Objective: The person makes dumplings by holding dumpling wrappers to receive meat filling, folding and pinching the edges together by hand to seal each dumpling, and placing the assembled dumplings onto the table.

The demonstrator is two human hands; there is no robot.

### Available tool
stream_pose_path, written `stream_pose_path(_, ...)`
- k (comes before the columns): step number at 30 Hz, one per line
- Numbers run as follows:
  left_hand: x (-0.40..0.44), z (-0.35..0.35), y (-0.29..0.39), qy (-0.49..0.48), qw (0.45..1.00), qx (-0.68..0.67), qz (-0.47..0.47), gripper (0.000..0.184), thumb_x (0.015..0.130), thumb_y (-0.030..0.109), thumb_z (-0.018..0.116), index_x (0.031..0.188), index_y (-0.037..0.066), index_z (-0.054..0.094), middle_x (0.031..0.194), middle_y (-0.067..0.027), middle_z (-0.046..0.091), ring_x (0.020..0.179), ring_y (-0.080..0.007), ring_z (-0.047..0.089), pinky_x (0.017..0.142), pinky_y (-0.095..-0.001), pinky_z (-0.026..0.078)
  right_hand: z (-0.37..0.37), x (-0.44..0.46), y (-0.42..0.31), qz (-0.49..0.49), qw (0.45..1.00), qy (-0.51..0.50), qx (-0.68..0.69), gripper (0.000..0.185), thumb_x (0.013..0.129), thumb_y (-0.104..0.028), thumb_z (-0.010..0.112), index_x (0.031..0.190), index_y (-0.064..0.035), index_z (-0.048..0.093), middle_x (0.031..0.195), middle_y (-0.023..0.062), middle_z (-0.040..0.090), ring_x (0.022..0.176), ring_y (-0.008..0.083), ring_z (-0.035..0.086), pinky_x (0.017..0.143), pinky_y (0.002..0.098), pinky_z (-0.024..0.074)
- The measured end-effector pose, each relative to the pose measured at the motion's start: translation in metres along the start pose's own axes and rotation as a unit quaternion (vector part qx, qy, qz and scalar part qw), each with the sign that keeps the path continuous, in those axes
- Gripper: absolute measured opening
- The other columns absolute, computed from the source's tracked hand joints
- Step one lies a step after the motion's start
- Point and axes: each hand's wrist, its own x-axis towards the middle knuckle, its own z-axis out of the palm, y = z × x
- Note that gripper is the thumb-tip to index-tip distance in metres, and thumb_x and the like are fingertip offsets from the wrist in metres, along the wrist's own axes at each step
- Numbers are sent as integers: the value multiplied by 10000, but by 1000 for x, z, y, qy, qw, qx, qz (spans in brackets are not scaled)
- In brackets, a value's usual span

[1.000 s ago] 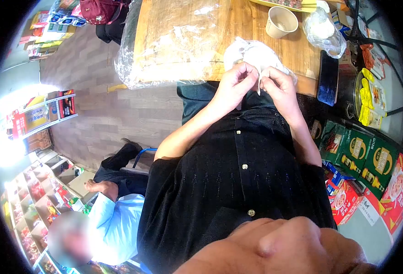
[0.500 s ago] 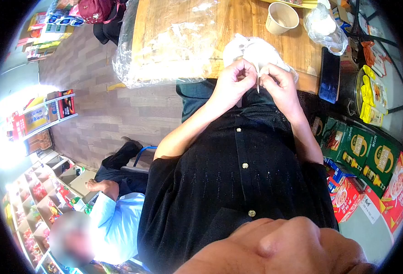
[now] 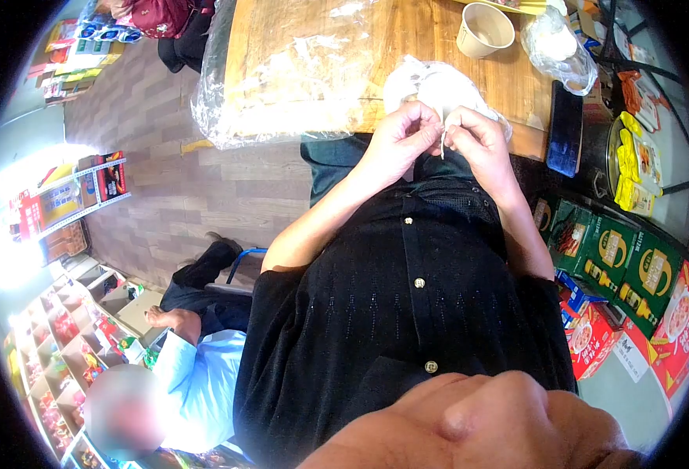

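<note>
At the near edge of the wooden table, my left hand (image 3: 401, 144) and my right hand (image 3: 479, 146) are close together, thumbs and fingertips pinched. Between them is a thin pale strip (image 3: 442, 147), small and partly covered by the fingers, so its kind is unclear. Just beyond my fingertips lies a crumpled white bag-like bundle (image 3: 438, 82) on the table edge. I cannot tell whether the strip is joined to it.
Clear plastic sheeting (image 3: 297, 86) covers the left part of the table (image 3: 415, 31). A paper cup (image 3: 485, 31), a knotted plastic bag (image 3: 555, 47) and a phone (image 3: 565, 129) are to the right. Green boxes (image 3: 618, 254) stand at my right. A seated person (image 3: 200, 375) is at lower left.
My fingertips have shifted slightly around the pale strip, and the strip shows at a slightly different angle. Otherwise the scene stays the same.
</note>
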Motion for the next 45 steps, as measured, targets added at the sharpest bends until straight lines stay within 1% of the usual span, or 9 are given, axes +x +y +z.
stream_pose_path(8,0,0,1,18,998,-48,-30,209,957,240,550,954,32,563,835,-23,596,732,-92,588,694,-227,505,1,-2,-8,12,1000,18,7,148,909,-63,525,767,-23,536,697,-39,513,667,31,465,596,196,380)
stream_pose_path(17,1,3,-6,13,1000,-21,-12,246,955,277,552,955,32,576,818,-25,602,704,-92,581,672,-219,495,-2,-5,0,-11,995,25,-95,122,901,-44,539,791,-4,575,709,-22,569,662,34,509,597,201,417)
stream_pose_path(25,0,6,-1,39,994,-85,-54,216,947,251,567,953,35,565,795,-30,598,674,-89,579,594,-215,500,-2,-5,3,49,997,34,50,134,909,-51,532,814,-3,614,730,-17,590,676,50,535,642,194,436)
stream_pose_path(29,-3,8,11,18,997,-31,-61,203,944,244,572,935,41,563,800,-27,595,644,-87,567,579,-215,498,-1,-9,3,42,998,30,44,111,905,-52,550,869,5,638,747,-6,606,704,56,562,662,198,457)
stream_pose_path(34,-2,6,15,15,989,-107,-105,154,922,203,600,910,55,561,779,-23,591,586,-82,543,526,-227,482,6,-10,5,-8,998,64,-20,84,882,-13,561,872,29,633,774,5,600,711,62,573,644,208,462)
stream_pose_path(35,-4,7,19,28,983,-131,-124,137,902,163,621,834,57,567,774,-20,580,625,-74,517,570,-205,439,6,-10,4,-7,998,63,-22,84,882,-13,561,872,29,633,774,5,600,711,62,573,644,208,462)
stream_pose_path(37,-4,6,16,30,983,-139,-115,121,901,149,613,838,57,564,769,-20,580,627,-76,522,572,-206,441,6,-11,4,-39,995,51,-72,80,877,-5,561,848,38,622,780,10,596,699,63,568,638,207,457)
stream_pose_path(41,-7,0,6,18,985,-146,-87,92,922,153,574,895,67,554,764,-26,593,593,-95,567,532,-229,479,8,-12,9,-44,995,60,-59,87,881,-3,550,842,30,622,774,6,592,687,67,566,635,207,457)
stream_pose_path(45,-10,2,8,24,983,-159,-90,89,922,152,571,899,67,555,765,-25,593,605,-99,572,538,-232,479,7,-13,8,20,998,52,31,116,913,-45,523,858,17,604,779,6,580,702,72,552,664,206,445)
